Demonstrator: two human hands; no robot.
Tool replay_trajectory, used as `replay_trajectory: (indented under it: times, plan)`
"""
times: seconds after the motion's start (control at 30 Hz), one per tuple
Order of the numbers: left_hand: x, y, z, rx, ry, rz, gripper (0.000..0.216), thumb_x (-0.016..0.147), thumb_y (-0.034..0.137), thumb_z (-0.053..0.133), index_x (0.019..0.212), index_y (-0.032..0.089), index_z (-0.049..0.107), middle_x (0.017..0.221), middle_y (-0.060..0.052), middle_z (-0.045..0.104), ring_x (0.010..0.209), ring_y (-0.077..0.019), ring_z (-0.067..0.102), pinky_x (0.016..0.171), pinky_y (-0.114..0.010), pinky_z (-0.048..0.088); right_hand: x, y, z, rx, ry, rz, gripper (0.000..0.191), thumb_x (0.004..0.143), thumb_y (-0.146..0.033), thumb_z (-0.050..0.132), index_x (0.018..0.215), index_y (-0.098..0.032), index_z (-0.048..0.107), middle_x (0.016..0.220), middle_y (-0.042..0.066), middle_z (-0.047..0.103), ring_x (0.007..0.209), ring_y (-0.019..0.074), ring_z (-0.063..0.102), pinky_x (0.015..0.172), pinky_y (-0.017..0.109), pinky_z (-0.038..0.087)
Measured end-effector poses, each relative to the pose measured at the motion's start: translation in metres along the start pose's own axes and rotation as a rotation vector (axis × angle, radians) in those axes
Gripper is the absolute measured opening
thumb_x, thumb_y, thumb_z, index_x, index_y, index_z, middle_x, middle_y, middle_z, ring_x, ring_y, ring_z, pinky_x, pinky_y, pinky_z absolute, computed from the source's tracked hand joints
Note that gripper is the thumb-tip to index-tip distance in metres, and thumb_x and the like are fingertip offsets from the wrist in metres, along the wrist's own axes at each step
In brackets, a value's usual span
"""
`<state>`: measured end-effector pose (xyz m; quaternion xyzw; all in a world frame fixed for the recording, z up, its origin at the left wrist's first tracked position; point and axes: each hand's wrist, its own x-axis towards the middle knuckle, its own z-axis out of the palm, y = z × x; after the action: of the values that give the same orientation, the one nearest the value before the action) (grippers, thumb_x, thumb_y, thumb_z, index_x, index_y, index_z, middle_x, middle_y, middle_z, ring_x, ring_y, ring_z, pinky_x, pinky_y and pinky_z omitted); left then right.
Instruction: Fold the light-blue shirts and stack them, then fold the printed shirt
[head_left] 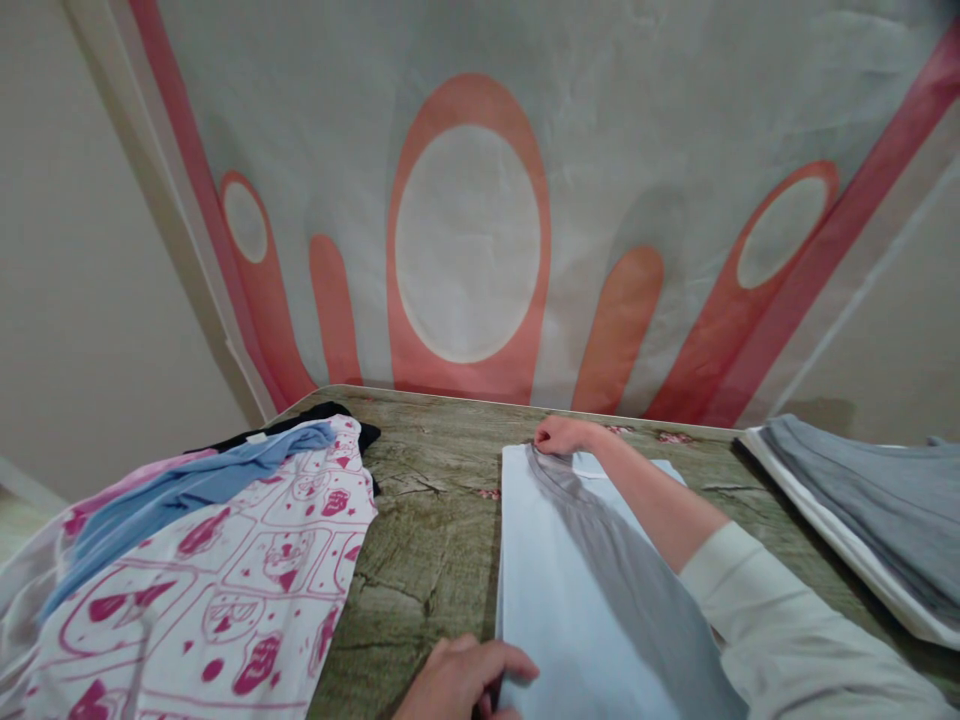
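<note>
A pale blue shirt [555, 590] lies folded lengthwise on the wood-patterned table [427, 520]. My right hand [561, 435] reaches to its far end and pinches the cloth near the collar. My left hand [461, 680] is closed on the near left edge of the same shirt, fingers curled over the fabric. My right forearm in a cream sleeve [780, 630] crosses above the shirt and casts a grey shadow on it.
A heap of clothes lies at the left: a white garment with pink prints [225, 590], a blue one [195, 485], a pink one and a black one. A stack of folded grey and white clothes [862, 510] sits at the right. A patterned cloth [465, 220] hangs behind the table.
</note>
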<state>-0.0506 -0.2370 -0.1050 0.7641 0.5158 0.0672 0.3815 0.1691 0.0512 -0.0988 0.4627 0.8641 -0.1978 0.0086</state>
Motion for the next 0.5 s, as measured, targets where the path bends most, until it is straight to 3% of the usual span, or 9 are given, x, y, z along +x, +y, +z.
replay_trajectory:
  times: [0.27,0.5]
  plan:
    - [0.003,-0.004,-0.002,0.006,-0.009,0.013,0.035,0.07,0.025,0.06,0.105,0.026,0.062,0.079,0.001,0.061,0.074,-0.0147,0.053,0.074,-0.023,0.037,0.001,-0.003,0.006,0.017,0.088,0.04,0.016,0.065,-0.012,0.051,0.062,-0.013,0.067,0.055,-0.002,0.059,0.053,0.0104,0.048,0.049,0.02,0.031]
    - [-0.005,0.008,-0.009,-0.036,0.055,-0.017,0.046,0.071,0.025,0.059,0.116,0.023,0.054,0.088,-0.001,0.061,0.079,-0.0144,0.054,0.076,-0.021,0.038,-0.005,-0.011,0.016,0.064,0.369,0.041,0.025,0.08,-0.026,0.047,0.071,-0.013,0.067,0.069,0.007,0.066,0.062,0.0146,0.055,0.053,0.023,0.032]
